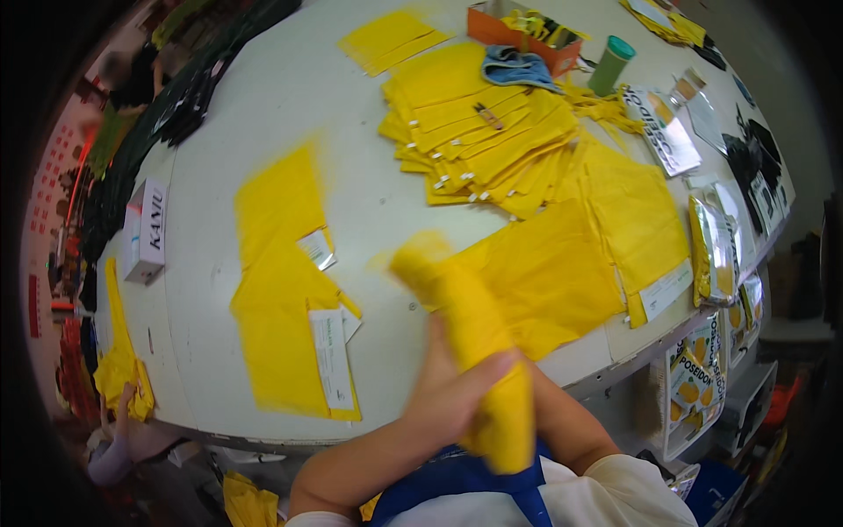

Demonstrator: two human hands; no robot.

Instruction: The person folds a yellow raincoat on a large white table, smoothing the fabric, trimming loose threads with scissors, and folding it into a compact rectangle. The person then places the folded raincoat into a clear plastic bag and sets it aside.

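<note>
A folded length of yellow fabric (474, 325), smeared by motion, stands upright in front of me above the table's near edge. My left hand (452, 386) is closed round its lower part, thumb across the front. My right hand is hidden behind the fabric; only its forearm (571, 426) shows. To the left lie flat yellow fabric pieces (277, 325) with a white printed slip (332, 356) on them. Close on the right, more yellow fabric (553, 272) is spread out, beside a layered pile of yellow pieces (483, 123) with white tags.
An orange box (496, 26), a blue cloth (520, 68) and a green cup (612, 66) stand behind the pile. Packaged bags (713, 250) lie at the right edge. A white box (145, 230) sits far left, near a co-worker's hand (126, 400) on yellow fabric.
</note>
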